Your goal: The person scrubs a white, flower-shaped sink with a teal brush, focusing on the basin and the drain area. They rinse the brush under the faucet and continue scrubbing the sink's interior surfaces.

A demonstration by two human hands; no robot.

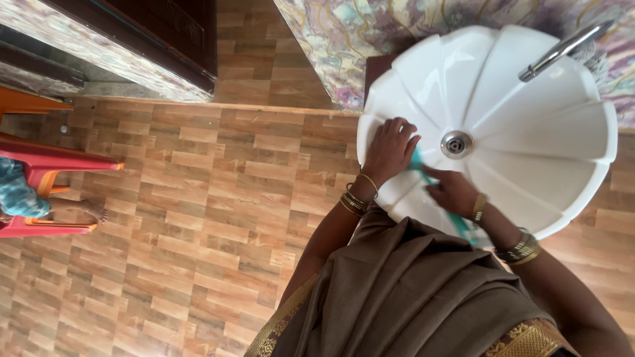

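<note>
Brown cloth with a gold woven border [410, 291] hangs closest to the lens, draped over your body and filling the lower middle of the view. Past it, your two arms reach forward to a white scalloped basin [529, 145].

Your left hand [390, 149] lies flat on the basin's left rim, fingers spread and pressed against the white surface, holding nothing. Gold bangles [357, 198] ring that wrist.

Your right hand [453, 192] sits inside the bowl near its front edge, just below the metal drain [456, 143]. It is closed around a teal cloth [423, 168]; one end of the cloth shows between your two hands, close to the left fingertips, and another strip trails back along your right wrist. Bangles sit on that forearm too.

A chrome tap [562, 49] reaches over the basin's far right side, above the bowl and well apart from both hands.

Wood-patterned floor tiles [198, 231] spread under everything. At the floor's left edge a red plastic chair [46, 172] stands, with another person's foot [92, 211] resting beside it.
</note>
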